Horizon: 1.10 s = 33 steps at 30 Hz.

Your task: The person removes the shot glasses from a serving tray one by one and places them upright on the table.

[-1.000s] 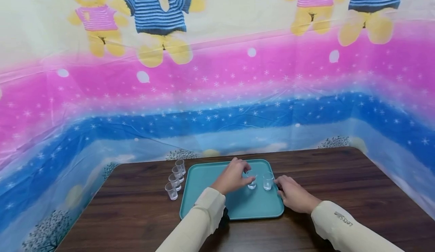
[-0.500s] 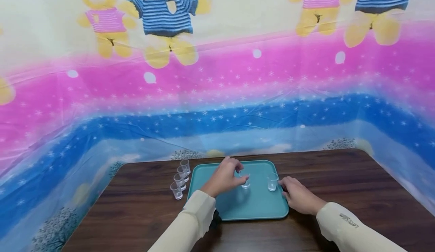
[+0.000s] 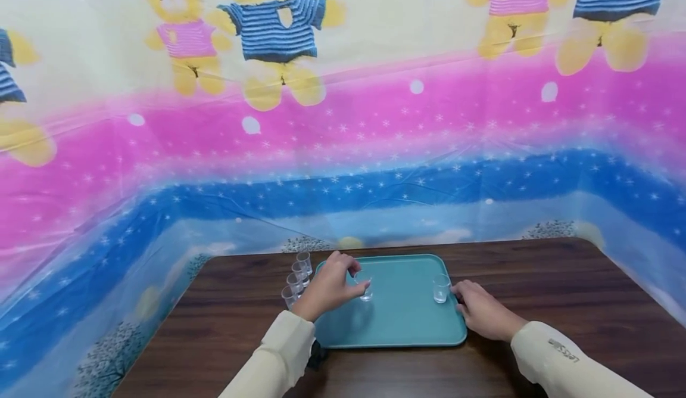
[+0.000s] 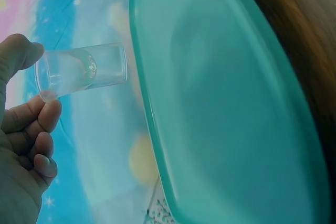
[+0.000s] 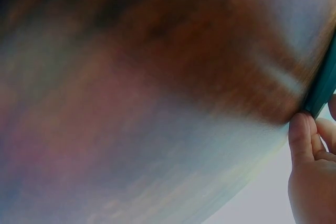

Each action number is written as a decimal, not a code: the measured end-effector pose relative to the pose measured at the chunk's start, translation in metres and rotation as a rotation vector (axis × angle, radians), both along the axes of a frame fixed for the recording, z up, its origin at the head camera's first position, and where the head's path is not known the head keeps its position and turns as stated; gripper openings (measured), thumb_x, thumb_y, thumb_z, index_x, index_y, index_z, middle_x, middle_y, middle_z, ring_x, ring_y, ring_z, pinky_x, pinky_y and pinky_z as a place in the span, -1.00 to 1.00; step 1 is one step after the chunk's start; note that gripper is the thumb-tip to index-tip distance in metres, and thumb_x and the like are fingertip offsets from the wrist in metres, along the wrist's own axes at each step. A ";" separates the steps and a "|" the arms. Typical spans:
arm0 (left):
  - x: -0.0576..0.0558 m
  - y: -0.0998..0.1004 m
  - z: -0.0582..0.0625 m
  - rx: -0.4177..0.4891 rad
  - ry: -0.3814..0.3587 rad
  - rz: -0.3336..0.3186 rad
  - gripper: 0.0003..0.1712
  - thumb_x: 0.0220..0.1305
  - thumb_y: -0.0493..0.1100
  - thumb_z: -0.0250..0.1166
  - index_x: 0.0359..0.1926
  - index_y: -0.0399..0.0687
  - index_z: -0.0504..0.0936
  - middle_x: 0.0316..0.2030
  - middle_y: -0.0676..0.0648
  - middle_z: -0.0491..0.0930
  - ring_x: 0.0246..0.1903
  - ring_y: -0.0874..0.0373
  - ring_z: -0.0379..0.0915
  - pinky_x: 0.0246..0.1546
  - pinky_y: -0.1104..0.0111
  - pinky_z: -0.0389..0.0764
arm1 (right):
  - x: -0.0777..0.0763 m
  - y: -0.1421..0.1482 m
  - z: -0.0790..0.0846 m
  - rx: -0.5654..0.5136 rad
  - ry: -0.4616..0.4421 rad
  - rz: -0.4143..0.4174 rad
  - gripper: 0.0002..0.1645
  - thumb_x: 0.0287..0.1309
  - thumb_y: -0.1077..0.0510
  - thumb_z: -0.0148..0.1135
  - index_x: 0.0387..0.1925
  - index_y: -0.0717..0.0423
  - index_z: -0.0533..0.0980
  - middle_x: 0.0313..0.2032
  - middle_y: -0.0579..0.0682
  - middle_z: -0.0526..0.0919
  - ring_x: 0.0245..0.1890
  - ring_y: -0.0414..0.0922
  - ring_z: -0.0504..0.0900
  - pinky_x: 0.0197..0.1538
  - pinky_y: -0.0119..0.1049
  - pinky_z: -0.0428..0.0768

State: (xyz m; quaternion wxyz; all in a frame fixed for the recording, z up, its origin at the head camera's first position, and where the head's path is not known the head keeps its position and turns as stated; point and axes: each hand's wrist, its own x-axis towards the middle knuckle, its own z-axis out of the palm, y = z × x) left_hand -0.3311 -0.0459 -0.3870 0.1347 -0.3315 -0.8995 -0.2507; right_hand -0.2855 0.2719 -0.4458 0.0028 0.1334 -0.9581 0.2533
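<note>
One clear cup (image 4: 81, 71) is pinched near its rim by the left hand (image 3: 331, 286), held at that hand's 3 o'clock over the teal tray (image 3: 407, 322). Tray edge is gripped by the right hand (image 3: 486, 310); second cup (image 3: 441, 291) is parked on the tray, right hand's 10 o'clock. Four more cups (image 3: 296, 281) are lined up on the table (image 3: 527, 279), tray's 9–10 o'clock.

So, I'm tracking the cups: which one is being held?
The cup over the tray, pinched by the left hand; no hand grips the other cups.
</note>
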 end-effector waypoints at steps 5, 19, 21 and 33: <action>0.003 -0.014 0.000 0.002 0.004 0.016 -0.76 0.15 -0.04 0.38 -0.27 -0.07 0.59 -0.38 0.01 0.47 -0.38 0.20 0.22 -0.42 0.37 0.39 | -0.001 0.003 -0.003 0.006 0.011 0.010 -0.67 0.25 0.39 0.10 0.05 0.29 0.41 -0.13 0.04 0.47 -0.11 -0.06 0.45 -0.16 -0.14 0.49; 0.016 -0.064 0.008 -0.025 0.063 0.077 -0.78 0.07 -0.05 0.43 -0.38 0.03 0.55 -0.50 0.11 0.40 -0.49 0.27 0.22 -0.23 0.28 0.47 | -0.001 0.006 -0.004 -0.020 0.020 0.032 -0.68 0.25 0.40 0.08 0.04 0.31 0.40 -0.17 0.03 0.45 -0.18 -0.11 0.42 -0.23 -0.18 0.47; 0.019 -0.073 0.008 -0.021 0.051 0.100 -0.78 0.06 -0.05 0.44 -0.40 0.04 0.54 -0.50 0.11 0.39 -0.50 0.27 0.21 -0.28 0.32 0.47 | -0.002 0.005 -0.004 -0.019 0.021 0.034 -0.68 0.25 0.40 0.08 0.04 0.31 0.40 -0.17 0.02 0.45 -0.19 -0.12 0.42 -0.24 -0.18 0.47; 0.038 -0.123 -0.004 0.011 -0.037 0.285 -0.76 -0.01 -0.17 0.46 -0.34 -0.13 0.59 -0.45 0.06 0.42 -0.45 0.24 0.28 -0.45 0.36 0.41 | -0.001 0.002 -0.002 0.005 0.014 0.038 -0.67 0.24 0.39 0.10 0.05 0.31 0.41 -0.15 0.04 0.46 -0.15 -0.08 0.43 -0.21 -0.15 0.47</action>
